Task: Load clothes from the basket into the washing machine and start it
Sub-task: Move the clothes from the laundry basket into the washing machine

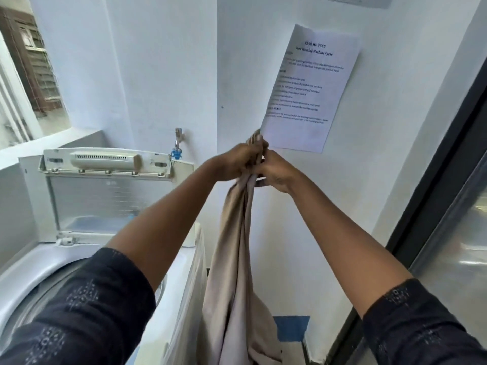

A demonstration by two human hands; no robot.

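Since its lid (pixel 105 196) stands raised, washing machine (pixel 31 262): open on top; I see its drum partly behind the left sleeve (pixel 79 306).
Tap (pixel 178 143): on the wall just behind the washing machine's back right corner.
Left hand (pixel 237 162): above and right of the washing machine, fingers curled round the gathered top of the beige cloth (pixel 234 259).
Beige cloth: hanging down beside the washing machine's right side, outside the drum.
Right hand (pixel 275 173): against the left hand, gripping the same bunch; 2 hands together.
Printed sheet (pixel 311 88): on the wall, up right of the washing machine.

Head view faces the wall (pixel 163 75), above the washing machine (pixel 26 264).
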